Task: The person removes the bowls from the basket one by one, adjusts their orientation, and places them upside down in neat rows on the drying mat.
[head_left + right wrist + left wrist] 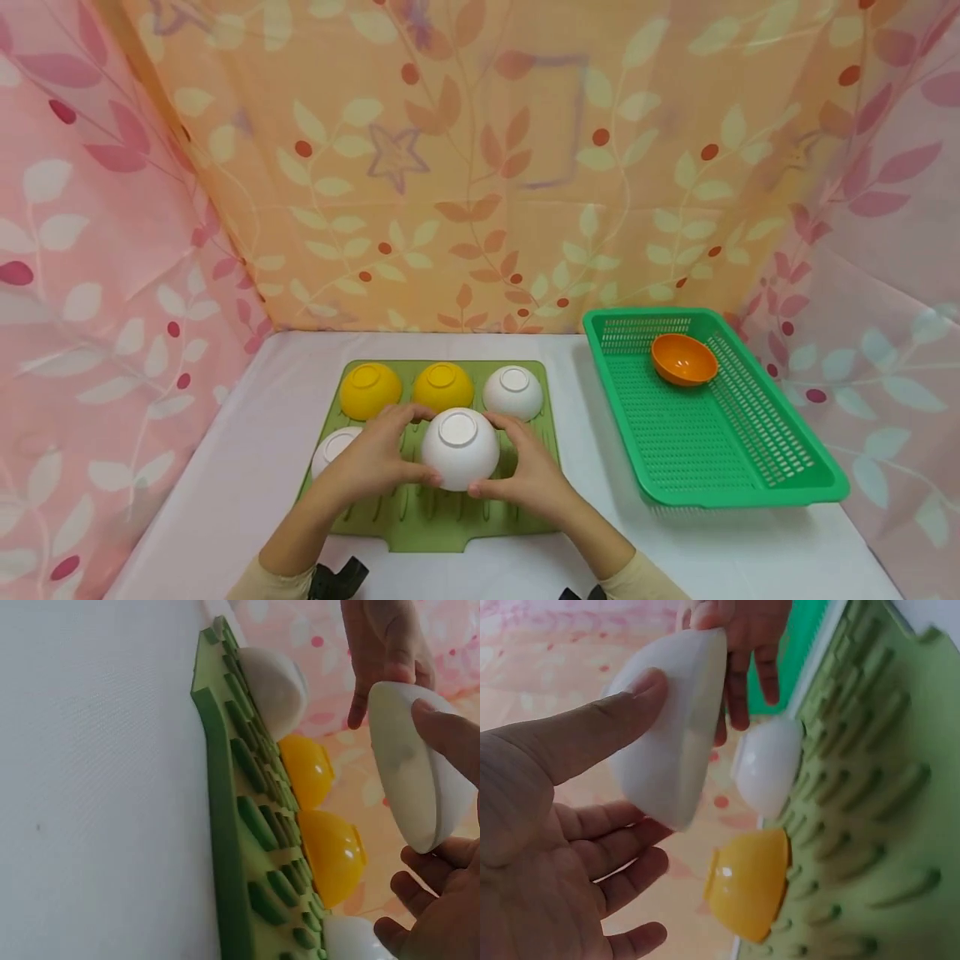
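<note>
Upside down, a white bowl (460, 454) is held between both hands above the green drying mat (435, 539). My left hand (378, 454) grips its left side, thumb on the outer wall and fingers at the far side, as the left wrist view shows. On the right side, my right hand (528, 471) pinches it the same way. The wrist views show the bowl (405, 765) raised off the mat's ridges. Two yellow bowls (370, 392) and another white bowl (513, 392) sit inverted along the mat's back row. A further white bowl (330, 446) at front left is partly hidden by my left hand.
A green plastic basket (637, 450) stands on the right of the white-covered table (225, 467). Inside it, near the back, lies an orange bowl (684, 360). Patterned cloth (465, 167) encloses the table at the back and both sides.
</note>
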Motion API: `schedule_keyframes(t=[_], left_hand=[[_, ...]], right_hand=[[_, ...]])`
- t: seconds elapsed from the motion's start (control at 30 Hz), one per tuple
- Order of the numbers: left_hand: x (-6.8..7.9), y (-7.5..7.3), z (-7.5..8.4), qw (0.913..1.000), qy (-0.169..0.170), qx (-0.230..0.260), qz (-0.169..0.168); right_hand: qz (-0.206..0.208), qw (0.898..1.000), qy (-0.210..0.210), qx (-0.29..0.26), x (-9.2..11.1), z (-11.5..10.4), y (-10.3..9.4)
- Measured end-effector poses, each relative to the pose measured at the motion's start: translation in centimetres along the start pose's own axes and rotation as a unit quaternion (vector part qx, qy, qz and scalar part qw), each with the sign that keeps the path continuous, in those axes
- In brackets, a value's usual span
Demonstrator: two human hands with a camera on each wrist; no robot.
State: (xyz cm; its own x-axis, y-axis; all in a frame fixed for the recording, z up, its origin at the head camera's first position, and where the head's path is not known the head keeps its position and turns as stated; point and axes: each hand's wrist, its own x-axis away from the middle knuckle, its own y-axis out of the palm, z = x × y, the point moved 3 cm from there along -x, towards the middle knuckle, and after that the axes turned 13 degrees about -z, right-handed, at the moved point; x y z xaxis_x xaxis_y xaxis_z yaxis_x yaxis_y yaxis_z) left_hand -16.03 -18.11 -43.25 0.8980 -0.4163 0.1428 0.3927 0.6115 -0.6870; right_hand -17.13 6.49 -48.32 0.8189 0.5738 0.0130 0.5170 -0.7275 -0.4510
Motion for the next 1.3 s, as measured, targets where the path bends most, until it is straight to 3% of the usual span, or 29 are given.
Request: schedule_keyframes(t=[0.17,0.3,0.63,1.0,1.3], left_hand=[[-0.8,-0.2,-1.5,0.9989,-0.018,-0.041,-0.014],[-1.3,-0.4,-3.0,0.9981,-0.035,-0.047,-0.019],[-2.4,-0.3,-5.4,0.9921,-0.001,-0.123,-0.023],[-2.5,0.2,-5.5,0.9747,-0.003,-0.221,-0.035],[-1.9,-0.1,-5.2,0.9687,-0.005,-0.247,-0.027]], right_hand=[[-0.027,1.000,0.006,0.006,-1.7,1.0,1.1],[-0.021,0.999,-0.001,0.030,-2.9,1.3,1.9],[0.017,0.989,0.007,0.147,-4.5,1.8,3.9],[0.007,0.982,0.013,0.188,-4.6,1.7,4.6],[-0.004,0.979,0.016,0.205,-4.6,1.8,4.9]])
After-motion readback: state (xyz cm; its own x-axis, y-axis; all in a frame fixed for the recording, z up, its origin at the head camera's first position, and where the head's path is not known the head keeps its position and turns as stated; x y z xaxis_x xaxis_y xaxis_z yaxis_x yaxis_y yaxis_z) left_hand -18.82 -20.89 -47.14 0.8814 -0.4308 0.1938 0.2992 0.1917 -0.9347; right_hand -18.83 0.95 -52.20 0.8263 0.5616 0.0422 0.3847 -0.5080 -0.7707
